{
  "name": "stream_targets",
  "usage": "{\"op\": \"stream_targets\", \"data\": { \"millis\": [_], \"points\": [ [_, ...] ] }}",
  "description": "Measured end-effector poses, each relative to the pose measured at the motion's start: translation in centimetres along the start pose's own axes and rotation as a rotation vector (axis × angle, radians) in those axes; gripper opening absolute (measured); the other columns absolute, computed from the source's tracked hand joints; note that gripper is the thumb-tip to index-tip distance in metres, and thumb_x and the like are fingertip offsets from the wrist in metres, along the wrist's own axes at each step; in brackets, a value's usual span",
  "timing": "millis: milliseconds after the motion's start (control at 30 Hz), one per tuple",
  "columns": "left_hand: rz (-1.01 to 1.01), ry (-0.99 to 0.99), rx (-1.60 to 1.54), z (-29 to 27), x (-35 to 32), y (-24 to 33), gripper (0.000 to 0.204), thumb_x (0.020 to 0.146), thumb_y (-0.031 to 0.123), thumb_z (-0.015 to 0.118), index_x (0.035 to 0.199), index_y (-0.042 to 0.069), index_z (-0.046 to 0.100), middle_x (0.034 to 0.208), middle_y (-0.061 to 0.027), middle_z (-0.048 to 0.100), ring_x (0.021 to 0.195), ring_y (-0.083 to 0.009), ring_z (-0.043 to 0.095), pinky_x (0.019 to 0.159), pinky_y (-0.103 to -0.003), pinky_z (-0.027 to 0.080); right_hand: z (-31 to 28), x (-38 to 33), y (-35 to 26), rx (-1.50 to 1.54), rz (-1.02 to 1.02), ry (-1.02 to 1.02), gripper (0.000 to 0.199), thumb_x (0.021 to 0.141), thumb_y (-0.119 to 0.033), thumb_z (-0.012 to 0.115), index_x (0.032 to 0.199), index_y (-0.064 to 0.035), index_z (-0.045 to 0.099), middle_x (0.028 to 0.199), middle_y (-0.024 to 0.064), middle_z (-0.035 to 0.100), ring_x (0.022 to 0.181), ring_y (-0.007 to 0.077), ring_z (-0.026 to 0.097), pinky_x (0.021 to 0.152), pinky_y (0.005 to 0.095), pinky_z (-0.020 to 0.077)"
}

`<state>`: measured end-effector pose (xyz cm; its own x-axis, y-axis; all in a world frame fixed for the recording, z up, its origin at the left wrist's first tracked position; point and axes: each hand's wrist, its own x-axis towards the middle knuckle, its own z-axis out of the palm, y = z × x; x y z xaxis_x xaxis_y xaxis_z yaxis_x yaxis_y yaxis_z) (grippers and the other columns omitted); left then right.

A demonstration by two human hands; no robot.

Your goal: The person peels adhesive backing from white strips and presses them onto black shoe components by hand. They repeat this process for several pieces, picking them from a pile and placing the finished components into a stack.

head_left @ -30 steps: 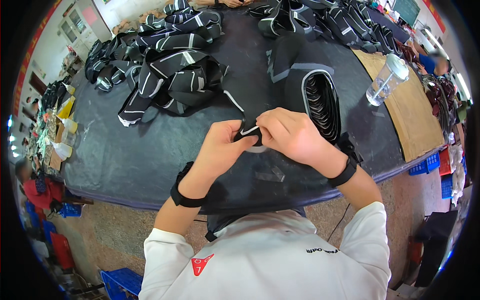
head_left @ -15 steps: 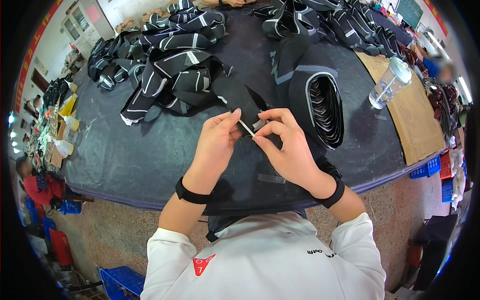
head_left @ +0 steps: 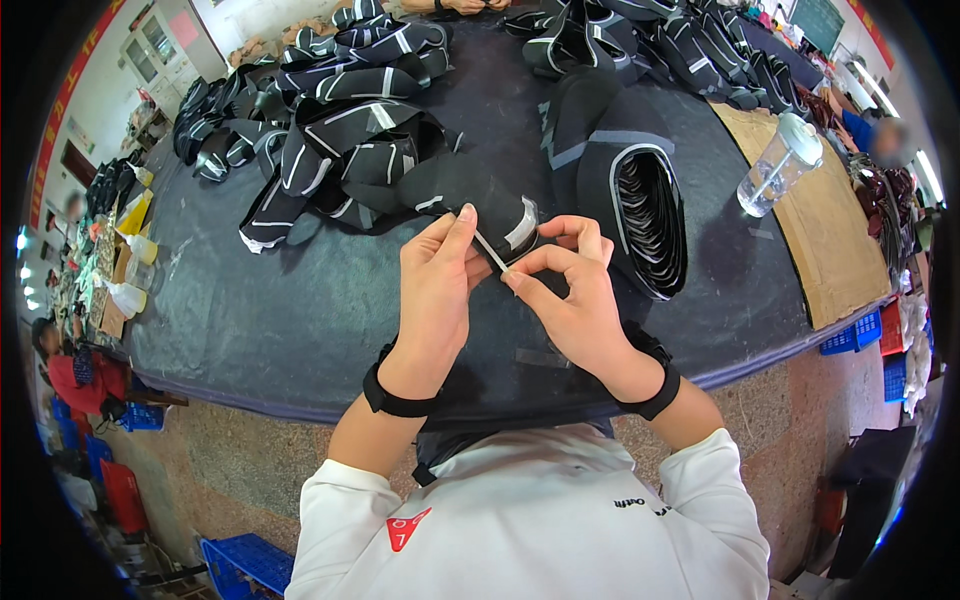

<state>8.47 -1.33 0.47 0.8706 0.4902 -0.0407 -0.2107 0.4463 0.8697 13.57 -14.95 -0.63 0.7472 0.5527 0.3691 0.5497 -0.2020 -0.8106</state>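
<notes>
Between my hands is a black sheet-like piece, curved in outline, with a narrow white strip along its near edge. My left hand pinches the piece at the strip's upper left end, thumb on top. My right hand pinches the strip's lower end between thumb and index finger, its other fingers curled by the piece's right side. A wider pale band shows on the piece just above my right fingers. The piece's far part rests close to a heap of similar black pieces with white strips.
On the right stands a nested stack of black pieces. Beyond it, a clear lidded bottle is on a cardboard sheet. More black pieces lie at the far right. Another person's hands show at the far edge.
The piece has turned and flattened: its raised dark flap is gone from view and the pale band now shows. My left forearm has shifted slightly right; both pinches stay at the strip.
</notes>
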Motion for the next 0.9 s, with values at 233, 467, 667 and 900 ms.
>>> {"op": "stream_targets", "data": {
  "millis": [233, 467, 667, 900],
  "points": [
    [-0.056, -0.041, -0.038, 0.5, -0.3, 0.6, 0.025, 0.096, 0.025, 0.051, 0.093, 0.002, 0.06, 0.093, -0.0093, 0.067, 0.083, -0.0165, 0.067, 0.074, -0.029, 0.054, -0.1, 0.2, 0.5, -0.032, 0.001, 0.019, 0.008, 0.074, -0.014, 0.071, 0.079, -0.0079, 0.069, 0.111, 0.009, 0.041, 0.105, 0.028, 0.032, 0.094, 0.0406, 0.0283],
    [-0.037, -0.126, 0.002, 1.4, -0.6, 1.2, 0.015, 0.094, 0.015, 0.054, 0.094, 0.001, 0.059, 0.094, -0.0071, 0.065, 0.085, -0.0133, 0.065, 0.077, -0.028, 0.053, -0.7, 0.6, 0.7, -0.029, 0.016, 0.018, 0.008, 0.074, -0.014, 0.071, 0.078, -0.0079, 0.069, 0.11, 0.0088, 0.04, 0.104, 0.0273, 0.033, 0.094, 0.0395, 0.0276],
    [0.109, -0.11, 0.044, -0.1, 0.4, -1.3, 0.012, 0.093, 0.011, 0.055, 0.093, 0.0, 0.059, 0.084, -0.0025, 0.062, 0.074, -0.0073, 0.06, 0.069, -0.023, 0.052, -0.3, 0.8, 0.4, 0.02, 0.002, 0.024, 0.01, 0.075, -0.016, 0.07, 0.08, -0.0073, 0.069, 0.108, 0.009, 0.04, 0.104, 0.0267, 0.033, 0.093, 0.0389, 0.0282],
    [0.379, 0.072, 0.299, 0.9, 0.6, -1.8, 0.019, 0.092, 0.014, 0.059, 0.082, -0.002, 0.06, 0.063, 0.0032, 0.055, 0.055, -0.0001, 0.045, 0.051, -0.018, 0.039, 0.2, 1.0, 0.3, 0.054, 0.024, 0.024, 0.011, 0.077, -0.017, 0.07, 0.081, -0.007, 0.069, 0.106, 0.0095, 0.043, 0.104, 0.0266, 0.034, 0.092, 0.0379, 0.0298]
  ]
}}
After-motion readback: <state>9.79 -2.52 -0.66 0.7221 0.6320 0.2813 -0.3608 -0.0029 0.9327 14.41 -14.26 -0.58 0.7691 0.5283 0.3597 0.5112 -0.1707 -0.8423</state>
